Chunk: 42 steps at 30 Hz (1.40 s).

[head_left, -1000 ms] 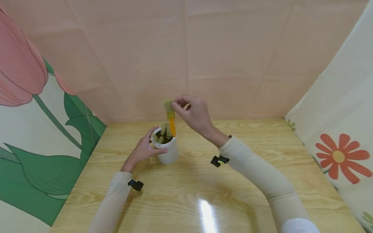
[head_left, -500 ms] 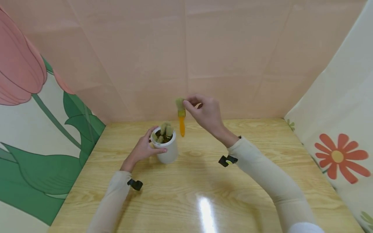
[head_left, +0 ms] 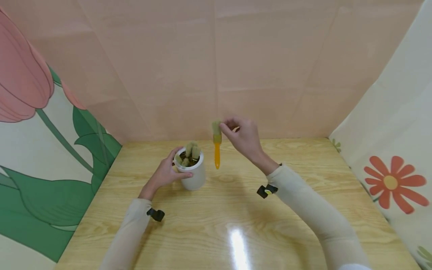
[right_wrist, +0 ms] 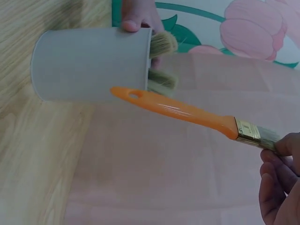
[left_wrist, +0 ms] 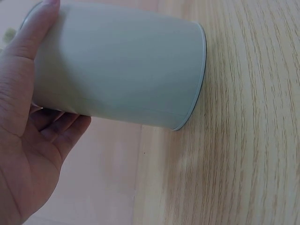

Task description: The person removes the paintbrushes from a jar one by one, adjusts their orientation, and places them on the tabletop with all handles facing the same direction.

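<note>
My right hand pinches an orange-handled paintbrush by its pale bristles, and the handle hangs straight down above the table. In the right wrist view, thumb and fingers meet on the bristles just beyond the metal ferrule. A white cylindrical pot stands upright on the table to the left of that brush. Several more brushes stick out of it, bristles up. Around the pot's upper side my left hand curls, thumb in front and fingers behind, as the left wrist view also shows.
The wood-grain table reaches back to a pink cloth backdrop. A tulip-printed panel rises at the left, and a white flower-printed cloth hangs at the right.
The paintbrush in my right hand has moved right, away from the pot, and sunk slightly, its handle now hanging vertical. The left hand and the pot have stayed nearly in place.
</note>
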Available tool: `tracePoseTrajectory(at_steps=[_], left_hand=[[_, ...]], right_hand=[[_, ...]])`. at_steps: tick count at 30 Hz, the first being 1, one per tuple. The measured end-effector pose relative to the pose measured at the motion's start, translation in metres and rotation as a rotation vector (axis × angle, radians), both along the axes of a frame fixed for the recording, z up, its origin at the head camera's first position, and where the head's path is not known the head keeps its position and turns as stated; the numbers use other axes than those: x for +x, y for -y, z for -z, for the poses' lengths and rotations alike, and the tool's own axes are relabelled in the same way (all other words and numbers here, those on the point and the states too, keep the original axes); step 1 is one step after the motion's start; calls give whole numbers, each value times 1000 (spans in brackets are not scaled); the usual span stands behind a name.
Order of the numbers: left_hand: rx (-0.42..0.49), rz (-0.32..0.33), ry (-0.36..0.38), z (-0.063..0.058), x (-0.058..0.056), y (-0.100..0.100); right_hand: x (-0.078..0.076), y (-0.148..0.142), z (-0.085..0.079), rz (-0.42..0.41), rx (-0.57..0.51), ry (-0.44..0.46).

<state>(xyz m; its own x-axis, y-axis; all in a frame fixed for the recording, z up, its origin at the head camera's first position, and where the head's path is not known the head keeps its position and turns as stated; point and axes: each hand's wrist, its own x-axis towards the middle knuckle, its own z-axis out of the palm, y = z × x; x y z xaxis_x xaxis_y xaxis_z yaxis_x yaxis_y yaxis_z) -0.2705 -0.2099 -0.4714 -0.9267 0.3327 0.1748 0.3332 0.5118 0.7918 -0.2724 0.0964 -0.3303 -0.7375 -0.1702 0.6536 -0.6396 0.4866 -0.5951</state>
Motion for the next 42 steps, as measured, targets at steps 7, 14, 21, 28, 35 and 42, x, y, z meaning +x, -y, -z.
tracePoseTrajectory(at_steps=[7, 14, 21, 28, 35, 42], left_hand=[[-3, -7, -2, 1, -1, 0], [-6, -11, -1, 1, 0, -1], [-3, -7, -3, 0, 2, -3], [-3, -11, -1, 0, 2, -4], [14, -3, 25, 1, 1, -4], [16, -2, 33, 3, 2, -5]], right_hand=[[-10, -5, 20, -7, 20, 40], [-19, -11, 40, -3, 32, 105], [-24, -14, 58, 4, 49, 174], [-28, -18, 72, -14, 27, 237], [-38, -22, 93, -23, 25, 257], [-43, -26, 111, 8, 44, 294]])
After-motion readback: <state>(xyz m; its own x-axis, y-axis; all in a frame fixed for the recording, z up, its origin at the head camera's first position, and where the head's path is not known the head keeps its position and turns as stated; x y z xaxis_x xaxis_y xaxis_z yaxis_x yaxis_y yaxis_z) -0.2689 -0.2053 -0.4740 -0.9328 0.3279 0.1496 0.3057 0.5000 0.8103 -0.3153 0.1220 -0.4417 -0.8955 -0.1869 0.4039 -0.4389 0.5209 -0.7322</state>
